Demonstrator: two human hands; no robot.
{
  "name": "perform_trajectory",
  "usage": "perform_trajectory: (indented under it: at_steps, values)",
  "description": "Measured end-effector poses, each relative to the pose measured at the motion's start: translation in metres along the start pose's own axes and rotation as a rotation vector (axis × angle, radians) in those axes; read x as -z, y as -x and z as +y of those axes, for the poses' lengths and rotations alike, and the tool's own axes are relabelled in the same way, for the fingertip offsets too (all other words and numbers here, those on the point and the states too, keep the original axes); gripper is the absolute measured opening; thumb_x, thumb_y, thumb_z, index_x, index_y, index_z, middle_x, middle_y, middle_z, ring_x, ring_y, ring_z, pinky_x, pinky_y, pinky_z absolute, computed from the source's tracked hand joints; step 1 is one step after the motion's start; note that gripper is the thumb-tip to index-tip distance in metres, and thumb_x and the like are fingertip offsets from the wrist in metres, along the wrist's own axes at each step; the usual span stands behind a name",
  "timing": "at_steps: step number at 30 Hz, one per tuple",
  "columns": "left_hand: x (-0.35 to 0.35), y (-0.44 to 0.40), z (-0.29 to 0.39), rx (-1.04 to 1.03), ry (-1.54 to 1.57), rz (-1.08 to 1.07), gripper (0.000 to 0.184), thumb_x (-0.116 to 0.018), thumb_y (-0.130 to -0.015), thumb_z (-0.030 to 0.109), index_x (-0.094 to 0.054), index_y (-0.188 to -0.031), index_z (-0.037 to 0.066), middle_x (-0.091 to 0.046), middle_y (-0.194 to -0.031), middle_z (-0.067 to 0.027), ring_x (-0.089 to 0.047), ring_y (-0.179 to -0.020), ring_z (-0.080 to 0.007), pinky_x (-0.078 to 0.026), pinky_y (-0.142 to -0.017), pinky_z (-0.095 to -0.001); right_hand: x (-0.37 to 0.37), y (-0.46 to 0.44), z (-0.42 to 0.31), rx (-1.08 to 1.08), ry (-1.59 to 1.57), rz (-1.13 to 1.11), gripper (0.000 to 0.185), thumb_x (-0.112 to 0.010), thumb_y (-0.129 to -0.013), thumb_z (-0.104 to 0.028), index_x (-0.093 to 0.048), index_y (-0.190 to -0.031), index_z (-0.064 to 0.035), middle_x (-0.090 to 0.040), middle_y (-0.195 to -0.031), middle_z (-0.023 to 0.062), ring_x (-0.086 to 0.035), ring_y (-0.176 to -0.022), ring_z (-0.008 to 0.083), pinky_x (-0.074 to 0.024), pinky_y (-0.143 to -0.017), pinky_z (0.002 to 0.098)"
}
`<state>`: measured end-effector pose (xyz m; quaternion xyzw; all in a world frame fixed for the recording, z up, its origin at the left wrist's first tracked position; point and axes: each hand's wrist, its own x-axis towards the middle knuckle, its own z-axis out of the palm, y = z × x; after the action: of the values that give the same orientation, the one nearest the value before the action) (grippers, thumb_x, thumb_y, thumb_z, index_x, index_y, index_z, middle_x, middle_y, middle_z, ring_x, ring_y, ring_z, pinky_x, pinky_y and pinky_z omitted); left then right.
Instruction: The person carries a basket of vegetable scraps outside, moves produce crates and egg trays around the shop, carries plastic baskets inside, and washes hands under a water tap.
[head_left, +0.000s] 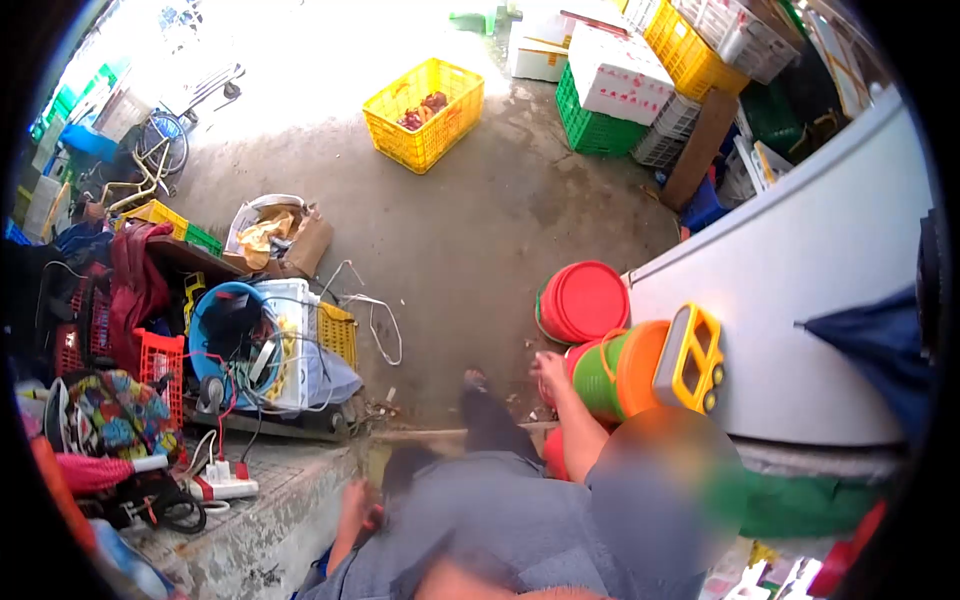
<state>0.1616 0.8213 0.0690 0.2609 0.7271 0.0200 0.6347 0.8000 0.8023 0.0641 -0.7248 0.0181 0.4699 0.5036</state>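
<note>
My right hand (549, 369) hangs beside several buckets, its fingers loosely bent and apart, with nothing seen in them. Closest to it are a green bucket (596, 378) with an orange lid (642, 366) and a red-lidded bucket (590, 300). A yellow toy truck (690, 358) rests against the orange lid. Low at my left side, my left hand (357, 503) is closed around a small red and dark thing (375, 516), mostly hidden and too blurred to name. One dark-trousered leg (490, 415) is stretched forward over the step.
A yellow crate (424, 115) with reddish contents stands ahead on the concrete floor. At left, a ledge carries a blue basin (232, 335), cables and a power strip (222, 487). At right are a white cabinet (790, 290), a dark umbrella (875, 335) and stacked boxes (620, 75).
</note>
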Motion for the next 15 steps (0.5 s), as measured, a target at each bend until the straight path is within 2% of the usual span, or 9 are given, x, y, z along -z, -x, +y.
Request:
perform_trajectory:
  at_steps: [1,2,3,4,6,8,10,14,15]
  values:
    - [0.004,-0.038,0.007,-0.126,-0.023,-0.058,0.027,-0.052,-0.092,0.031,-0.058,-0.083,0.006,-0.049,-0.061,-0.0045,-0.052,-0.054,-0.0199,-0.043,-0.048,-0.0365,-0.009,-0.007,-0.049,0.014,0.036,-0.029,0.028,-0.058,-0.090,-0.018,-0.058,-0.105,0.0055,-0.061,-0.084,0.0104,-0.061,-0.070,0.0195,-0.0514,-0.056,0.0294]
    - [-0.022,-0.021,0.057,-0.129,0.163,-0.006,0.026,-0.052,-0.092,0.030,-0.056,-0.080,0.007,-0.049,-0.061,-0.0038,-0.051,-0.052,-0.0188,-0.043,-0.047,-0.0348,-0.019,-0.019,-0.091,0.025,0.083,-0.066,0.028,-0.058,-0.090,-0.019,-0.058,-0.104,0.0053,-0.061,-0.084,0.0105,-0.061,-0.070,0.0200,-0.0512,-0.056,0.0292]
    - [-0.064,0.033,0.146,-0.142,0.348,0.044,0.026,-0.052,-0.093,0.029,-0.053,-0.077,0.008,-0.050,-0.060,-0.0032,-0.050,-0.051,-0.0178,-0.043,-0.045,-0.0330,-0.025,-0.027,-0.120,0.036,0.134,-0.103,0.029,-0.057,-0.091,-0.020,-0.059,-0.104,0.0051,-0.061,-0.085,0.0105,-0.061,-0.070,0.0204,-0.0510,-0.056,0.0290]
    - [-0.065,0.010,0.163,-0.163,0.231,0.041,0.017,-0.054,-0.091,0.027,-0.054,-0.094,0.010,-0.056,-0.071,-0.0034,-0.055,-0.059,-0.0179,-0.047,-0.051,-0.0346,-0.029,-0.043,-0.137,0.033,0.119,-0.100,0.029,-0.057,-0.091,-0.021,-0.059,-0.104,0.0044,-0.062,-0.084,0.0106,-0.061,-0.068,0.0201,-0.0504,-0.055,0.0286]
    - [-0.090,0.011,0.220,-0.176,0.332,0.008,0.022,-0.056,-0.090,0.026,-0.056,-0.104,0.008,-0.059,-0.079,-0.0043,-0.057,-0.060,-0.0169,-0.047,-0.050,-0.0335,-0.040,-0.070,-0.161,0.024,0.097,-0.118,0.030,-0.058,-0.091,-0.023,-0.059,-0.104,0.0030,-0.062,-0.084,0.0107,-0.062,-0.064,0.0196,-0.0491,-0.052,0.0278]
    - [-0.123,0.026,0.286,-0.136,0.417,0.126,0.025,-0.058,-0.089,0.025,-0.057,-0.106,0.007,-0.059,-0.078,-0.0042,-0.057,-0.058,-0.0160,-0.045,-0.047,-0.0318,-0.051,-0.112,-0.168,0.007,0.166,-0.140,0.029,-0.058,-0.090,-0.026,-0.059,-0.104,0.0001,-0.062,-0.079,0.0083,-0.060,-0.058,0.0174,-0.0445,-0.044,0.0267]
    - [-0.128,-0.006,0.301,-0.118,0.437,0.077,0.026,-0.059,-0.089,0.025,-0.057,-0.106,0.005,-0.059,-0.077,-0.0045,-0.056,-0.056,-0.0159,-0.044,-0.046,-0.0314,-0.065,-0.140,-0.167,0.007,0.194,-0.116,0.029,-0.058,-0.091,-0.026,-0.059,-0.104,-0.0009,-0.061,-0.077,0.0067,-0.059,-0.057,0.0164,-0.0428,-0.042,0.0265]
    - [-0.144,-0.080,0.331,-0.007,0.335,0.061,0.030,-0.062,-0.087,0.028,-0.059,-0.102,0.003,-0.060,-0.076,-0.0054,-0.055,-0.053,-0.0170,-0.045,-0.046,-0.0321,-0.075,-0.188,-0.183,-0.102,0.190,-0.239,0.025,-0.055,-0.092,-0.024,-0.056,-0.103,-0.0017,-0.061,-0.079,0.0056,-0.061,-0.060,0.0195,-0.0443,-0.044,0.0296]
    - [-0.140,-0.146,0.300,0.036,0.439,-0.047,0.031,-0.063,-0.085,0.031,-0.062,-0.094,0.001,-0.059,-0.070,-0.0055,-0.054,-0.052,-0.0185,-0.045,-0.045,-0.0327,-0.071,-0.207,-0.176,-0.109,0.175,-0.181,0.024,-0.055,-0.092,-0.024,-0.057,-0.100,-0.0022,-0.061,-0.076,0.0075,-0.062,-0.060,0.0230,-0.0453,-0.045,0.0337]
